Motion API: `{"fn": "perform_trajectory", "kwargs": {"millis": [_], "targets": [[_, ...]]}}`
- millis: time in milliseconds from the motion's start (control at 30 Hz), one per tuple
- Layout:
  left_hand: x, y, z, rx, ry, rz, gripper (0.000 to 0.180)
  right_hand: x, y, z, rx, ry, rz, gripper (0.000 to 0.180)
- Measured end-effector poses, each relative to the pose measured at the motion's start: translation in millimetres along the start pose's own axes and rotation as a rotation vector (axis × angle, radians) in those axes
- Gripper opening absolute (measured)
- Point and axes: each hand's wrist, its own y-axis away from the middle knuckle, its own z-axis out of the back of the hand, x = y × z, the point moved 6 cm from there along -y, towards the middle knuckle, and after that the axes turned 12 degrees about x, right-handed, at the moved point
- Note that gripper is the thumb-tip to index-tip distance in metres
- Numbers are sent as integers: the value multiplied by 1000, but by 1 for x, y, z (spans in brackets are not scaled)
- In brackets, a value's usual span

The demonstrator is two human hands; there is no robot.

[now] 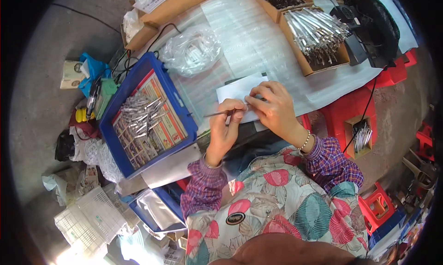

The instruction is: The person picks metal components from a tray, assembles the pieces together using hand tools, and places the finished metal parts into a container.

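My left hand [223, 135] pinches a thin metal rod [215, 113] between thumb and fingers; its narrow end sticks out to the left. Close beside it, my right hand [277, 110] is closed, fingertips pressed together near the rod's right end. What those right fingers hold is too small and covered to make out. Under both hands lies a white sheet [235, 88] on the plastic-covered table [258, 39], with a dark flat edge showing behind it.
Left stands a blue tray [121, 169] with a pile of silvery metal pieces [143, 115]. A clear plastic bag [194, 50] lies behind it. Far right, a cardboard box [310, 70] holds many metal rods [316, 32]. A red stool [339, 110] bears a small box [362, 138] of rods.
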Motion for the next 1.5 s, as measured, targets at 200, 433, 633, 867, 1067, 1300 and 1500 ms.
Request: {"fn": "perform_trajectory", "kwargs": {"millis": [200, 433, 633, 867, 1067, 1300, 1500], "targets": [[-50, -17, -5, 24, 178, -320, 19, -11, 4, 13, -42, -242, -54, 18], [3, -28, -19, 117, -4, 9, 9, -30, 5, 28, -112, -307, -131, 16], [-12, -7, 15, -100, 53, 35, 19, -21, 9, 26, -85, -230, -83, 17], [-12, 16, 41, -231, -62, 78, 12, -9, 12, 11, -1, 37, 17, 14], [-18, 38, 52, -194, 19, 64, 35, -2, 8, 14, 115, 3, 38, 15], [-16, 30, 40, -125, 139, 73, 34, -63, 103, 193, 109, -342, -575, 18], [-6, 33, 35, -90, 167, 65, 32, -131, 260, 264, 10, 245, -1090, 24]]}}
